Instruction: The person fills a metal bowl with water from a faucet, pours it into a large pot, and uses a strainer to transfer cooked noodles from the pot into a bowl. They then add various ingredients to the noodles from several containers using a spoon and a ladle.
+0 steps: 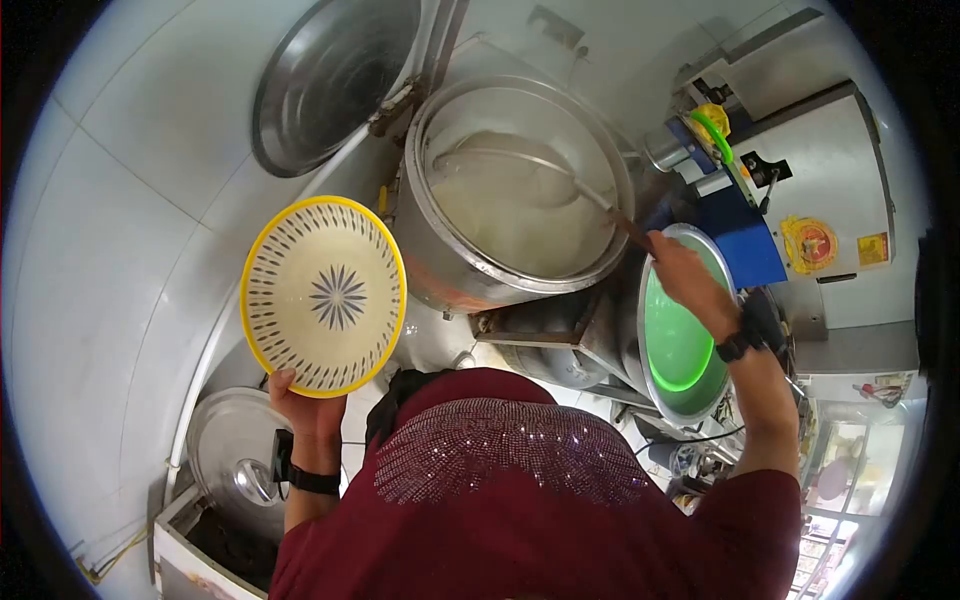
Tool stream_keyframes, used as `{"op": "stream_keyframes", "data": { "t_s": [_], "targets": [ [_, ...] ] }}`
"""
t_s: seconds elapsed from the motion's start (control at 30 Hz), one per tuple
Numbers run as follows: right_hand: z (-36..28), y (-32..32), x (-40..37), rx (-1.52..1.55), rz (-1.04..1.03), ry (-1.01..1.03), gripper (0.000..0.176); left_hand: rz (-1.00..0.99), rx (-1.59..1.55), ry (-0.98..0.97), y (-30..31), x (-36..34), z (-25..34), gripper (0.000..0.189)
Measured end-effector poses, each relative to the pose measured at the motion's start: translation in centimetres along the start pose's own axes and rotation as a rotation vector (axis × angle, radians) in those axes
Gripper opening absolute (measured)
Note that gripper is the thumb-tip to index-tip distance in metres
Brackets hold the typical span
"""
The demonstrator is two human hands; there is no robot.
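At the middle of the view, straight ahead of the person, stands a large steel pot [452, 283] filled with pale, cloudy liquid. Its round lid [335, 80] is tipped up against the white tiled wall behind it. Just right of the pot sits a steel basin [676, 345] with a green inside. Left of the pot, a yellow-rimmed plate [325, 295] with a dark star at its centre is held up, tilted so its face shows. The left hand [302, 408] grips the plate by its lower edge, thumb on the rim. A long ladle [585, 185] reaches across the pot into the liquid. The right hand [686, 280] is closed round the ladle's handle end, above the basin. A black watch [738, 346] sits on the right wrist.
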State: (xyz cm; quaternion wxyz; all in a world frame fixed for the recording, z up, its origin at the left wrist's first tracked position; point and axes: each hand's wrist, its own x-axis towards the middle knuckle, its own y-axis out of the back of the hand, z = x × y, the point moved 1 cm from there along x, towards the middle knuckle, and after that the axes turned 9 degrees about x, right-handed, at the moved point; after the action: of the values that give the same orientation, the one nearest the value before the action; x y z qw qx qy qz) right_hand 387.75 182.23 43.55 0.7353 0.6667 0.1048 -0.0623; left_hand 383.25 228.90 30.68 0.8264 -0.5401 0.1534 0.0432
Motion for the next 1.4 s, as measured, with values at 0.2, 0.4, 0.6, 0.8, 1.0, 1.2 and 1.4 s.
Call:
{"op": "stream_keyframes", "data": {
  "t_s": [0.2, 0.4, 0.6, 0.8, 1.0, 1.2, 1.4],
  "targets": [
    [4.3, 4.2, -0.7, -0.054, 0.206, -0.052, 0.024, -0.016, -0.028, 0.045, -1.0, 0.0, -1.6, 0.058],
    [7.1, 0.7, 6.1, -0.34, 0.237, -0.13, 0.017, 0.009, 0.022, 0.022, -1.1, -0.7, -2.3, 0.056],
    [8.1, -4.7, 11.1, -0.729, 0.157, 0.078, 0.008, 0.067, 0.026, -0.057, -1.1, -1.6, -2.4, 0.058],
    [7.3, -3.0, 9.3, -0.641, 0.032, 0.022, 0.008, 0.121, 0.022, -0.083, -0.6, -2.5, -2.0, 0.06],
    [4.8, 0.1, 9.1, -0.111, -0.855, -0.363, 0.004, 0.154, 0.04, -0.144, 0.9, -3.8, -1.5, 0.06],
    [2.6, -4.9, 6.7, 0.64, -1.004, -0.388, 0.012, 0.209, 0.024, -0.156, 1.4, -4.3, -0.7, 0.059],
    [0.8, -9.4, 6.5, 1.229, -0.899, -0.578, 0.011, 0.22, 0.031, -0.12, -0.1, -3.4, -0.3, 0.062]
  ]
}}
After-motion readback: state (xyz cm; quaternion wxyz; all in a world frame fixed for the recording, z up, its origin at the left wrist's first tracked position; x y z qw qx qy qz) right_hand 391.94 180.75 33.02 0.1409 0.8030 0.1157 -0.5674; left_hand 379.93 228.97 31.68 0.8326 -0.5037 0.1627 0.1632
